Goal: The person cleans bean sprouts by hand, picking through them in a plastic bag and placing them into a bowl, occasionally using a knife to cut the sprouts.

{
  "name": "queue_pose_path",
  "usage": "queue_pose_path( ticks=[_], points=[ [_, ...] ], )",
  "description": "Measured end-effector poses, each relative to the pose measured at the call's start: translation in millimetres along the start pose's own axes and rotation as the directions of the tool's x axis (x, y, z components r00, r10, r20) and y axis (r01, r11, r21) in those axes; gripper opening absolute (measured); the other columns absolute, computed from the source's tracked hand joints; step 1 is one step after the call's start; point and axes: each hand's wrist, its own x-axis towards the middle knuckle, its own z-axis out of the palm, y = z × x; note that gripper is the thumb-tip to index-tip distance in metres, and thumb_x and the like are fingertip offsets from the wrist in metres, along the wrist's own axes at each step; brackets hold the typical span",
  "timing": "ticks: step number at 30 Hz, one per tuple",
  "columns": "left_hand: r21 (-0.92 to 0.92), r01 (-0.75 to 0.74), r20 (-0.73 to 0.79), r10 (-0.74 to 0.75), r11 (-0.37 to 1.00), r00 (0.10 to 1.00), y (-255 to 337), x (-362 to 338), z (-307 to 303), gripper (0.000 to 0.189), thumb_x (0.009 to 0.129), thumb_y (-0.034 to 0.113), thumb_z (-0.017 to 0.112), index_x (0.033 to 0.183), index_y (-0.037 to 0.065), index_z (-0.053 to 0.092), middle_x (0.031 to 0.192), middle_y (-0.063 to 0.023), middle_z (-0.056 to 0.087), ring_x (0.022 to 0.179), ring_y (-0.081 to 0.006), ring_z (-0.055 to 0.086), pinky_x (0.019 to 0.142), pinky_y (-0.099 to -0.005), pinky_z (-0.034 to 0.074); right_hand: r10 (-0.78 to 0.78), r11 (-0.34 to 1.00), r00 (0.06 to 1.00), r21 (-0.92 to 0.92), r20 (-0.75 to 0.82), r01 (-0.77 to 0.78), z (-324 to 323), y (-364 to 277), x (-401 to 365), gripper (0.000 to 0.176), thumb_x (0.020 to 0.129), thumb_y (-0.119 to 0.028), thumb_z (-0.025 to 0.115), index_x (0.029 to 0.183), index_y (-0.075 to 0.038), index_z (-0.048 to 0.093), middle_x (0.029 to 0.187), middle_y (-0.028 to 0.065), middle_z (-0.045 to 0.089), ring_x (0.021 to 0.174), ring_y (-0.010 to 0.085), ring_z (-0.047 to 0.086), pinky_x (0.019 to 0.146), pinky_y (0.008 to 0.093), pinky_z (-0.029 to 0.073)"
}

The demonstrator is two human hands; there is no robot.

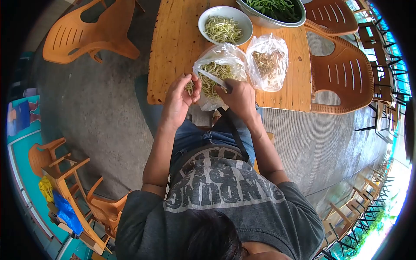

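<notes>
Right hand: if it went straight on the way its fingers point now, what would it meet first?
Most likely the open plastic bag of sprouts: the right hand sits at its mouth, fingers aimed into it. Depth is unclear from overhead.

Our left hand (180,102) pinches bean sprouts (189,86) just beside the plastic bag (216,71); our right hand (239,99) grips that bag, a white bowl (202,21) beyond it on the tabletop (177,43).

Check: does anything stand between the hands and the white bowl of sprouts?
Yes. The open plastic bag of sprouts lies on the table between the left hand, the right hand and the white bowl beyond.
</notes>
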Motion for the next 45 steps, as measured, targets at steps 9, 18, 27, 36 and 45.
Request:
queue_pose_path(
  ticks=[9,18,27,36,45],
  points=[
    [0.149,-0.034,-0.054,0.043,0.988,0.998,-4.7,-9.7,2.0,0.015,0.095,0.019,0.050,0.096,0.005,0.055,0.081,-0.0015,0.054,0.066,-0.0062,0.046,0.058,-0.0214,0.038,0.066,0.976,0.996,0.206,0.062,-0.078,-12.3,-2.7,5.5,0.019,0.075,-0.020,0.073,0.083,-0.003,0.068,0.064,0.0109,0.062,0.056,0.0212,0.057,0.053,0.0327,0.045],
    [0.412,-0.188,0.086,0.167,0.892,0.982,-20.9,5.6,34.3,0.015,0.083,0.006,0.069,0.095,0.006,0.061,0.078,0.0050,0.058,0.064,0.0004,0.046,0.055,-0.0156,0.033,-0.086,0.955,0.996,0.283,-0.034,0.092,-55.7,-22.0,2.7,0.015,0.073,-0.012,0.073,0.082,-0.002,0.067,0.067,0.0111,0.064,0.053,0.0168,0.057,0.052,0.0307,0.045],
    [0.406,-0.080,0.026,0.077,0.910,0.997,-22.1,8.2,42.0,0.010,0.086,0.011,0.067,0.093,0.006,0.062,0.072,0.0060,0.056,0.060,0.0005,0.044,0.053,-0.0166,0.033,-0.015,0.918,0.998,0.397,0.066,-0.012,-68.1,-18.1,-2.7,0.011,0.074,-0.007,0.071,0.082,-0.001,0.067,0.068,0.0071,0.063,0.051,0.0088,0.048,0.050,0.0253,0.041],
    [0.549,-0.136,0.111,0.090,0.825,0.990,-26.9,15.0,41.0,0.016,0.086,0.015,0.068,0.096,0.003,0.066,0.080,0.0008,0.065,0.060,0.0010,0.044,0.053,-0.0158,0.033,-0.020,0.887,0.995,0.460,0.097,-0.027,-73.0,-12.6,-5.0,0.008,0.076,-0.005,0.071,0.083,-0.002,0.068,0.066,-0.0011,0.060,0.051,0.0017,0.042,0.047,0.0219,0.034],
    [0.503,-0.026,0.037,0.009,0.864,0.999,-28.0,23.9,60.0,0.017,0.086,0.015,0.068,0.096,0.001,0.067,0.076,0.0016,0.064,0.058,0.0007,0.044,0.050,-0.0155,0.032,0.098,0.745,0.994,0.666,-0.046,-0.043,-68.3,13.2,-7.1,0.018,0.082,-0.008,0.068,0.099,-0.002,0.065,0.070,-0.0037,0.058,0.050,-0.0002,0.037,0.046,0.0184,0.029]
  ],
)
